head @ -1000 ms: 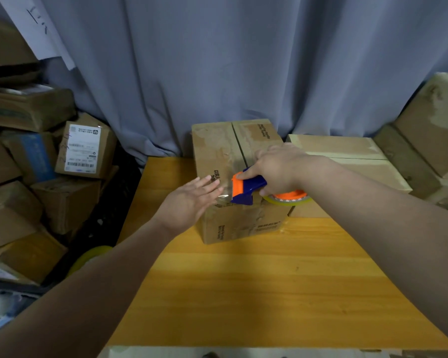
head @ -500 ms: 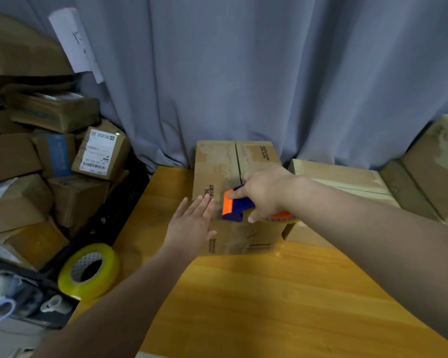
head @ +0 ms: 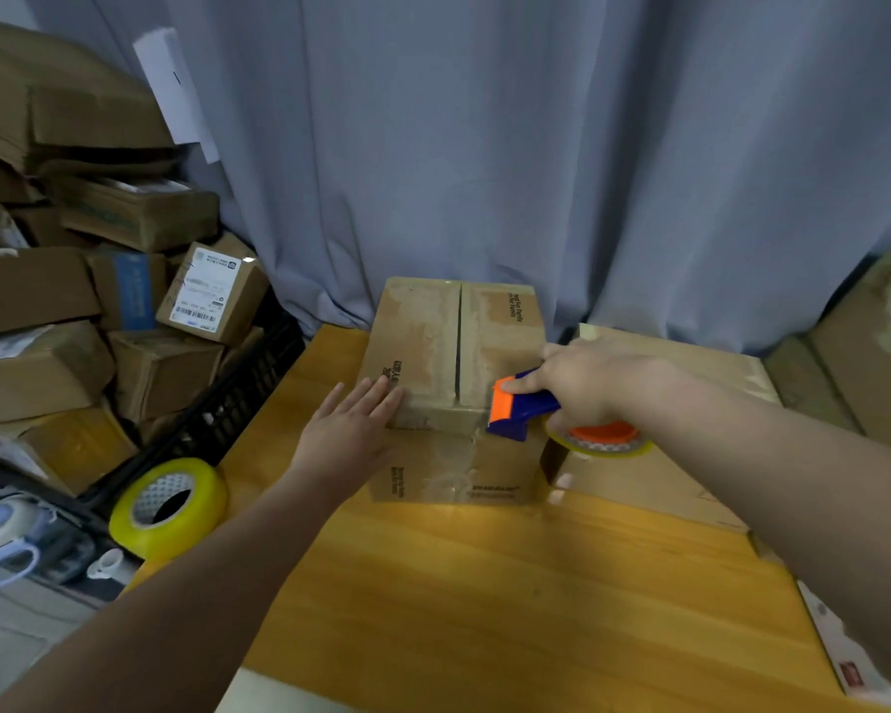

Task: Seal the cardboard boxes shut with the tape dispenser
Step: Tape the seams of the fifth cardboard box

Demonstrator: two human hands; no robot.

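Note:
A brown cardboard box (head: 433,342) stands on the wooden table (head: 484,584) against the curtain, its two top flaps closed with a dark seam between them. My right hand (head: 582,383) grips the blue and orange tape dispenser (head: 520,409) at the box's front right top edge; its tape roll (head: 597,440) hangs beside the box. My left hand (head: 351,429) presses flat with straight fingers against the box's front left corner. A second, flatter box (head: 680,476) lies to the right, partly hidden by my right arm.
A yellow tape roll (head: 168,506) sits off the table's left edge by a black crate (head: 237,398). Several stacked cardboard boxes (head: 73,301) fill the left side. More boxes (head: 865,342) lean at the far right. A grey curtain (head: 536,146) hangs behind.
The dispenser has moved right, from the middle of the box's front edge to its right part. My left hand stays flat on the front left corner. The camera has tilted down and left.

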